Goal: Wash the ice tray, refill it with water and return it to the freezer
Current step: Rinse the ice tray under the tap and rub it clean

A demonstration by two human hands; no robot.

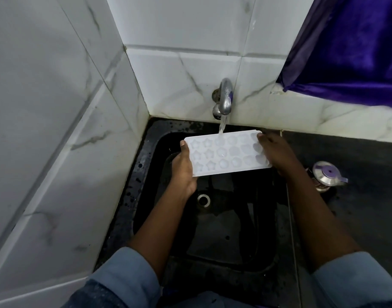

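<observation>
A white ice tray with star and round moulds is held level over the black sink, under the metal tap. Water runs from the tap onto the tray's far edge near its middle. My left hand grips the tray's left end, thumb on top and fingers underneath. My right hand grips the right end, thumb over the rim.
White marble tiles close in the sink on the left and behind. A dark counter lies to the right with a steel kettle with a purple lid knob. A purple cloth hangs at the upper right. The drain sits in the sink floor.
</observation>
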